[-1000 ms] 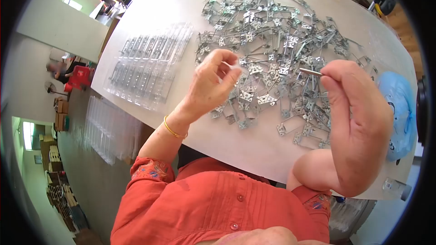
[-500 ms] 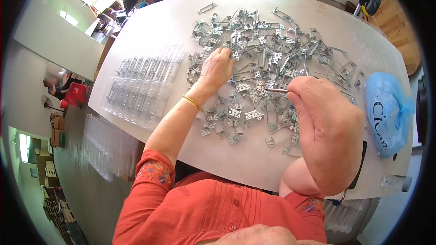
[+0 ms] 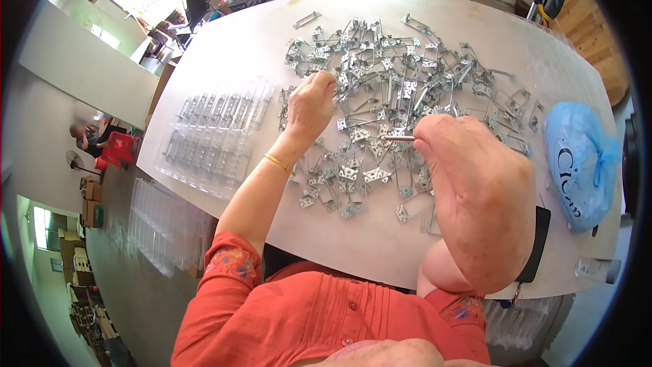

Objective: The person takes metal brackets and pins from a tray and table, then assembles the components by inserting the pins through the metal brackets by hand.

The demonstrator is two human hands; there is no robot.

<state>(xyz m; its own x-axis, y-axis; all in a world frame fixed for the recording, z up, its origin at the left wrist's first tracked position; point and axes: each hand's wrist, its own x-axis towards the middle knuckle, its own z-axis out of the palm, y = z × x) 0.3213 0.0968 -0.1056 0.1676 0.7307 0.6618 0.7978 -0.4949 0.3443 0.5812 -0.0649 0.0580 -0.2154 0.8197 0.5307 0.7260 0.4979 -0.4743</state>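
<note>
A loose heap of small silvery metal brackets with thin rods (image 3: 409, 90) spreads over the white table (image 3: 339, 248). At the heap's left side is my left hand (image 3: 312, 105), fingers closed in a pinch; what they hold, if anything, is hidden behind them. My right hand (image 3: 482, 187) is over the right part of the heap, closed round a slim pen-like metal rod (image 3: 399, 138). The rod's tip points left, above the brackets, and I cannot tell whether it touches one.
Clear plastic trays (image 3: 204, 143) with rows of metal parts lie on the left of the table. A blue plastic bag (image 3: 577, 170), a dark flat object (image 3: 535, 245) and a clear bottle (image 3: 594, 270) are on the right. More clear trays (image 3: 163, 228) stand below the left edge.
My left hand has drawn slightly left, its fingertips still pinched. The right hand and its rod have shifted a little to the left.
</note>
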